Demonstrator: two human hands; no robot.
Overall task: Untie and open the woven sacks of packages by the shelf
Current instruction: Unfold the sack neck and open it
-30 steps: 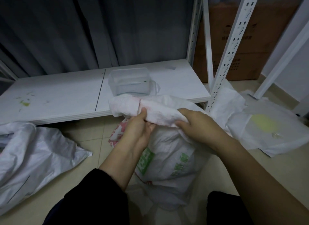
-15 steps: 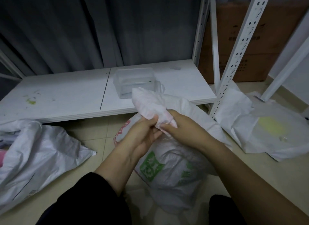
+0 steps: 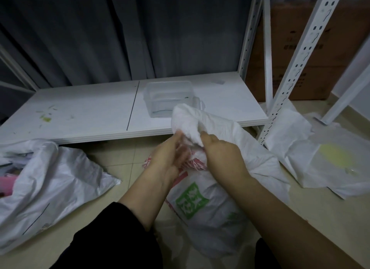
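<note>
1. My left hand and my right hand both pinch the bunched neck of the woven sack at center frame, fingers curled tight into the twisted white fabric.
2. That sack stands on the floor tiles just in front of the low shelf board; green and red print shows on its side, and its contents are hidden.
3. At nine o'clock a second sack lies slumped and open, something pink showing at its mouth.
4. At three o'clock a flattened sack with a yellow patch lies by the shelf upright.
5. At twelve o'clock a clear plastic tub sits on the shelf; I cannot tell what is in it.
</note>
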